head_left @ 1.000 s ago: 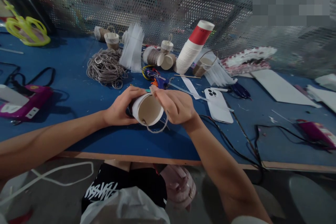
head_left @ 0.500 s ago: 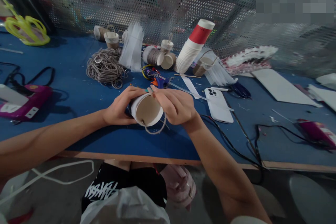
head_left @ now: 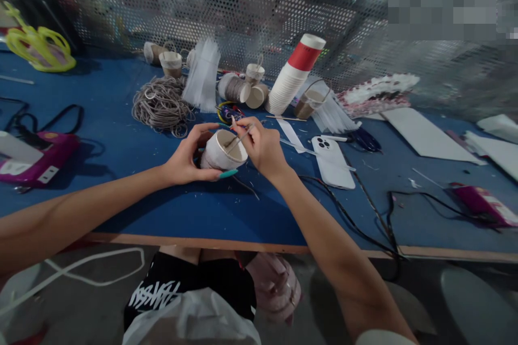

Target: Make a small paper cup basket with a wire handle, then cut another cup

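A white-wrapped paper cup is tilted over the blue table near its front edge, its mouth turned up and toward me. My left hand is closed around its left side, with the thumb along the near side. At the rim's right, my right hand pinches a thin grey-brown cord that runs into the cup's mouth. The cord's lower end inside the cup is hard to make out. Just behind my hands lies a glue gun, partly hidden by my right fingers.
Behind are a heap of cord, clear glue sticks, several cord-wrapped cups and a leaning stack of paper cups. To the right lie a white phone, black cables and white boards. A purple power strip sits left.
The cup has tipped more upright. My right hand has lifted the cord from a loop hanging below the rim to across the mouth. My left thumb now shows on the near side.
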